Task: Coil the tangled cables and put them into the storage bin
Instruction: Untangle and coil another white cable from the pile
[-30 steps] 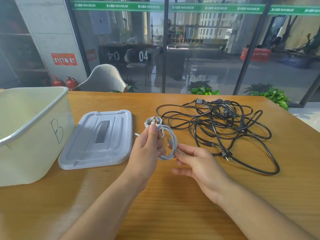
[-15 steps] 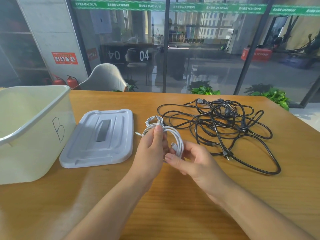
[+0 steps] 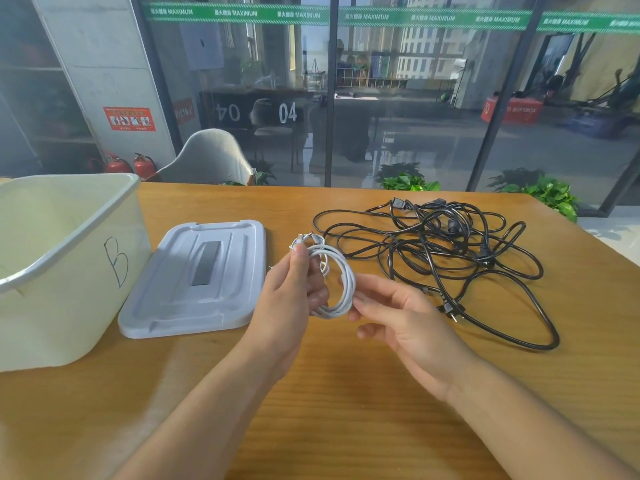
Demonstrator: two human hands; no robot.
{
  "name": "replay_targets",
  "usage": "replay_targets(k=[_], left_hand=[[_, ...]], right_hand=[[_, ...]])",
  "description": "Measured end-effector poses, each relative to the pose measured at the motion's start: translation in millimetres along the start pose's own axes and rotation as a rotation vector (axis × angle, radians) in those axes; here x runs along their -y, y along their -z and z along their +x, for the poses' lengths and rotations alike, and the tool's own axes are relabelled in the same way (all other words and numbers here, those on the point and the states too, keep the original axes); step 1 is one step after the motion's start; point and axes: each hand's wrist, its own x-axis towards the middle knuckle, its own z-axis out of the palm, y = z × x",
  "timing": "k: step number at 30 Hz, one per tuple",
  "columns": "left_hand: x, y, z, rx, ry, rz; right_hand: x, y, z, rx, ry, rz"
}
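My left hand (image 3: 294, 292) grips a coiled white cable (image 3: 341, 282) above the middle of the wooden table, its thumb pressed on the top of the loops. My right hand (image 3: 398, 313) is just right of the coil, and its fingertips pinch the coil's right side. Behind my right hand, a tangle of black power cables (image 3: 443, 244) lies spread over the table. The cream storage bin (image 3: 65, 268), marked "B", stands open at the left edge. I cannot see anything inside it.
The bin's grey lid (image 3: 197, 278) lies flat between the bin and my hands. A chair (image 3: 211, 157) stands behind the table's far edge, in front of a glass wall. Bare wood (image 3: 346, 410) lies in front of my arms.
My right hand has shifted along the coil's right side while the left hand kept hold of it. The black cables, the lid and the bin have not moved.
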Motion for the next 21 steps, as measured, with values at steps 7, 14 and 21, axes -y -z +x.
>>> replay_targets(k=[7, 14, 21], left_hand=[[-1.3, 0.1, -0.5, 0.006, 0.019, -0.022], [-4.0, 1.8, -1.8, 0.051, 0.027, -0.001], [-0.2, 0.2, -0.4, -0.01, 0.01, 0.023]], right_hand=[[-2.3, 0.2, 1.8, -0.103, 0.066, -0.039], [-3.1, -0.5, 2.3, -0.099, 0.042, -0.1], [0.5, -0.2, 1.8, -0.04, -0.001, -0.092]])
